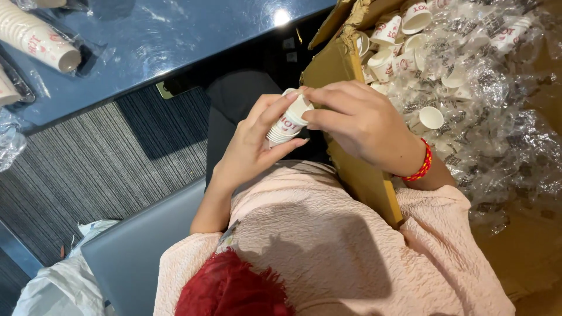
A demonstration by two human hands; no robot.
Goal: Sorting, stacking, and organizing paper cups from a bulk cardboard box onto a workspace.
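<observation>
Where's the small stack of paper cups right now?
Centre of the head view: the stack of paper cups is held between both hands, beside the cardboard box.

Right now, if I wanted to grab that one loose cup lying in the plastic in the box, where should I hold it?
Probably by its side wall, coming down from above. The loose cup lies tipped on crinkly plastic wrap with its open mouth showing, so pinching across the round rim and wall looks easiest. Squeeze gently; it looks like thin paper.
</observation>
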